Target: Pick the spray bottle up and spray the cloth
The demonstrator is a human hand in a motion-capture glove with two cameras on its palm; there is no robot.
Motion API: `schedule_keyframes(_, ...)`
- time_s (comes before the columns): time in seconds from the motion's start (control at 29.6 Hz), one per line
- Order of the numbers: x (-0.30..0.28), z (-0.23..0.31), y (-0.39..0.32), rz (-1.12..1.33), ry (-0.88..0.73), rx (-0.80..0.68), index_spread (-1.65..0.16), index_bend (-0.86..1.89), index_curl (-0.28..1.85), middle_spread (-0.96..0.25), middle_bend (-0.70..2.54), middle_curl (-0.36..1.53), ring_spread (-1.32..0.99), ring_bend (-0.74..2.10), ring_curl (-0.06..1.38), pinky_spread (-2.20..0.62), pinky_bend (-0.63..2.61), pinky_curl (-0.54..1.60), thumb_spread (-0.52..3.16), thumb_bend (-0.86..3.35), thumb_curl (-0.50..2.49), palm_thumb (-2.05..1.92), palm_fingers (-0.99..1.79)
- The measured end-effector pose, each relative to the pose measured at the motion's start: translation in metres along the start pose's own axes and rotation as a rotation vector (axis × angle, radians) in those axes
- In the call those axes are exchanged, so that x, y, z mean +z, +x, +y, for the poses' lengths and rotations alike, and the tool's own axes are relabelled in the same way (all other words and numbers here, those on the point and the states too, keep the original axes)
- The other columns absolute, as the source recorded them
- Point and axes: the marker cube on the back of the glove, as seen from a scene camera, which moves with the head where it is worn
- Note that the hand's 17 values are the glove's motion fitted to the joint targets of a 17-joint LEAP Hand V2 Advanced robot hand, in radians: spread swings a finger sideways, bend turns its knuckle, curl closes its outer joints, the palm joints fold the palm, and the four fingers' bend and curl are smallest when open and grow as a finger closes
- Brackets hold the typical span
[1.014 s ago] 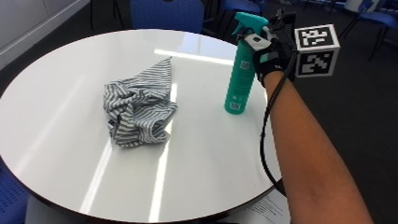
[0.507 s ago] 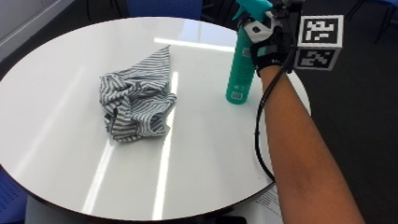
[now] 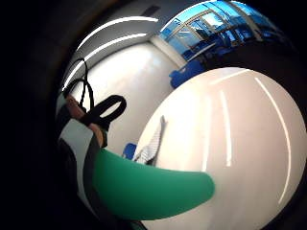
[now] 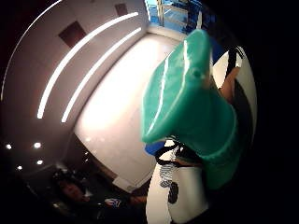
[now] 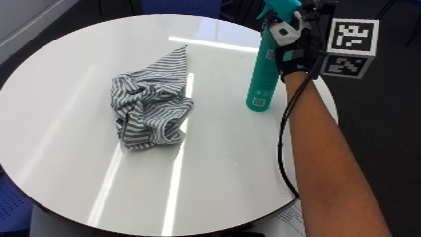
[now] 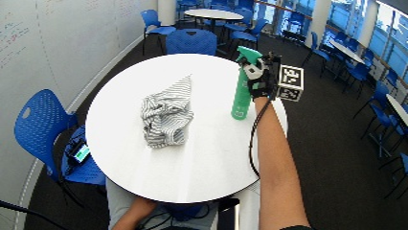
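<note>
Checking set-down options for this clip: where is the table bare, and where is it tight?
The white round table is bare along its near edge, below the striped cloth, and along the far-left rim. A narrower bare strip runs between cloth and green spray bottle. It is crowded at the bottle, where the gloved right hand grips it.

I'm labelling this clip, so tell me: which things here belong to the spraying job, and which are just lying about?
Part of the job:
- spray bottle, gripped by the gloved right hand
- striped cloth, crumpled on the table

Just there:
- round white table
- blue chairs around it
</note>
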Motion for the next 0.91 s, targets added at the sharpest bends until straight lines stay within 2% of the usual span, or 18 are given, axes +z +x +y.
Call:
schedule_keyframes(0.34, -0.012, 0.012, 0.018, -0.006, 0.020, 0.033, -0.31, 0.22, 0.48, -0.24, 0.38, 0.48, -0.18, 0.62, 0.44, -0.25, 0.46, 0.38, 0.52, -0.03, 0.68, 0.90, 1.34)
schedule_keyframes(0.61, -0.045, 0.016, 0.029, 0.034, 0.022, 0.036, -0.31, 0.22, 0.50, -0.23, 0.39, 0.49, -0.17, 0.62, 0.44, -0.25, 0.46, 0.38, 0.50, -0.03, 0.70, 0.90, 1.34)
schedule_keyframes(0.74, -0.046, 0.020, 0.022, 0.106, -0.069, 0.010, -0.31, 0.22, 0.50, -0.22, 0.39, 0.49, -0.18, 0.62, 0.44, -0.25, 0.47, 0.38, 0.48, -0.03, 0.71, 0.90, 1.34)
schedule_keyframes(0.91, -0.022, 0.020, -0.005, 0.204, -0.278, -0.062, -0.31, 0.22, 0.51, -0.22, 0.40, 0.49, -0.18, 0.62, 0.44, -0.26, 0.46, 0.38, 0.48, -0.03, 0.72, 0.90, 1.34)
